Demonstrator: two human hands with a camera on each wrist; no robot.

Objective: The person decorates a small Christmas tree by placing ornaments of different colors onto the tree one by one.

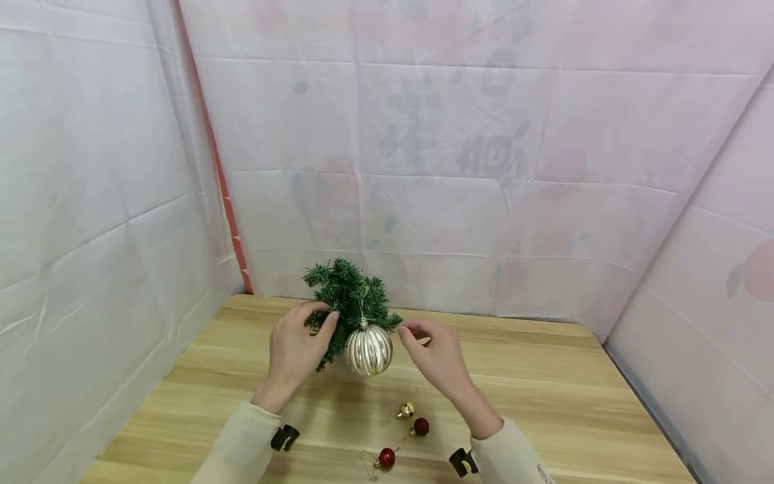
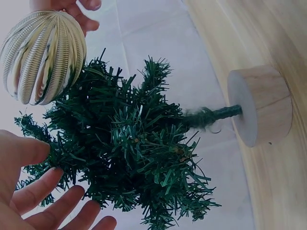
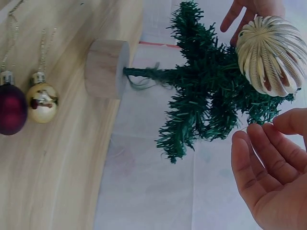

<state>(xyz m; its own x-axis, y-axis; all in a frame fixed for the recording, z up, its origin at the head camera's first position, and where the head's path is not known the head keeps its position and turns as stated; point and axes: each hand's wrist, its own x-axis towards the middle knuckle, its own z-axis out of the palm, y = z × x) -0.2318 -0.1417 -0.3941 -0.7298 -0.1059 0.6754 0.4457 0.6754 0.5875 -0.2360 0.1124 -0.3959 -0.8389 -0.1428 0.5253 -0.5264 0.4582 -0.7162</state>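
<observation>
On the small tree [image 1: 338, 286], a ribbed bauble [image 1: 369, 352] hangs by its thread [image 1: 362, 308], which could slip off if the weight bends its branch. The left hand [image 1: 296, 344] spreads loosely, gripping nothing; whether the right hand [image 1: 439, 357] pinches a branch tip [image 1: 395, 320], I cannot tell.

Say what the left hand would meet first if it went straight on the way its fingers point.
Most likely the small tree: its green branches lie right before the left hand. Whether they touch is hard to tell, as depth is unclear.
</observation>
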